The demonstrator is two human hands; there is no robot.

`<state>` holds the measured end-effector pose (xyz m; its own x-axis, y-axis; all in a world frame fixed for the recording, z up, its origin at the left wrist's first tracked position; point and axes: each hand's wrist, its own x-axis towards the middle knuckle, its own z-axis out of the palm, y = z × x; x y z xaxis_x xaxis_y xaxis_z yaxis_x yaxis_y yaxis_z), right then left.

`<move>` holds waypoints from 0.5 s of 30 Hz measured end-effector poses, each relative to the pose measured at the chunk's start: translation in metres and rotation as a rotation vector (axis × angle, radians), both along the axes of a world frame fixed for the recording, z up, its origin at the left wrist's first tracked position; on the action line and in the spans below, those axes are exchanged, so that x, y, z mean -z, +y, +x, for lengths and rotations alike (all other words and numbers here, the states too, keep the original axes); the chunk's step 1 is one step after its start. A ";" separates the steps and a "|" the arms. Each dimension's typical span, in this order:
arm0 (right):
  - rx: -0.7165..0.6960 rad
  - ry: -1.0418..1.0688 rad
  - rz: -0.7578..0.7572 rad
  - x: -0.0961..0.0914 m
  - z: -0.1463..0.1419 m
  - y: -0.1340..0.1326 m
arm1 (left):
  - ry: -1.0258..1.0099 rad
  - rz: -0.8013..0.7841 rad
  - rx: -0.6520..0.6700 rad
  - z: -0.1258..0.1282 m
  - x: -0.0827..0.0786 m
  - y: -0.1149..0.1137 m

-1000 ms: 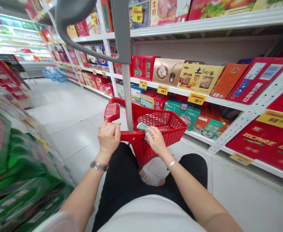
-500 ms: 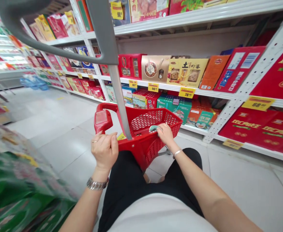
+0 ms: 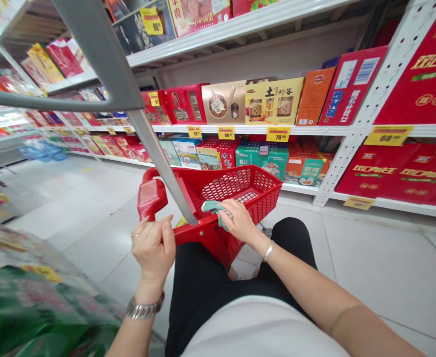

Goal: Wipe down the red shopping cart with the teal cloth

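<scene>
Over the basket's edge, right fingers hold green cloth.

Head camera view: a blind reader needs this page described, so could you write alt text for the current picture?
A person's right hand holds a crumpled pale-green cloth at the near rim of a red perforated plastic shopping cart, while the left hand grips its frame. Behind, white metal shelves hold colourful rectangular boxes with yellow price tags.

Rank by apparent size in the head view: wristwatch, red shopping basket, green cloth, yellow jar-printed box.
1. Red shopping basket
2. Yellow jar-printed box
Then, unsure: wristwatch and green cloth look alike; the right hand partly covers the cloth.
</scene>
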<state>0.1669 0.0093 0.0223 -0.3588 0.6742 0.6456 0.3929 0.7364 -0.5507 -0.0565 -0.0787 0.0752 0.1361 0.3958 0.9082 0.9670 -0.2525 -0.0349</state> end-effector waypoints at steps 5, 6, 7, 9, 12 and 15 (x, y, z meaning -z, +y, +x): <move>0.196 -0.123 -0.039 0.031 0.043 0.053 | 0.013 -0.016 0.025 -0.002 0.000 0.003; 0.243 -0.137 -0.056 0.036 0.054 0.063 | 0.013 -0.012 0.029 -0.001 0.000 0.003; 0.290 -0.146 -0.075 0.040 0.065 0.072 | 0.013 -0.008 0.032 -0.001 0.000 0.004; 0.370 -0.148 -0.113 0.042 0.086 0.088 | 0.010 -0.007 0.029 0.001 0.001 0.004; 0.429 -0.145 -0.150 0.038 0.102 0.104 | 0.006 -0.014 0.010 0.003 0.003 0.005; 0.462 -0.154 -0.186 0.032 0.092 0.104 | -0.010 0.008 -0.018 0.006 0.006 0.006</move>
